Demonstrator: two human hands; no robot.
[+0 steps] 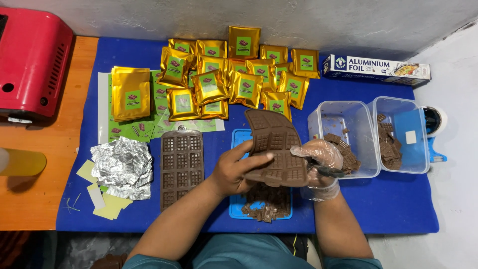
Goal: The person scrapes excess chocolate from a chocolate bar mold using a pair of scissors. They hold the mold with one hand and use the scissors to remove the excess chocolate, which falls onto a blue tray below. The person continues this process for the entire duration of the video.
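My left hand (236, 172) and my right hand (318, 164), which wears a clear plastic glove, together hold a brown silicone chocolate mould (275, 144), bent and tilted above a blue tray (238, 209). The tray holds several chocolate pieces (266, 203). The gloved hand also grips a dark thin tool (329, 172). A second brown mould (181, 166) lies flat on the blue mat to the left.
Several gold pouches (234, 74) lie at the back and a stack of them (130, 93) on the left. Crumpled foil (122, 167), two clear tubs (348, 137) (401, 134) with chocolate, a foil box (376, 69), a red appliance (32, 65) and a tape dispenser (434, 124) surround the mat.
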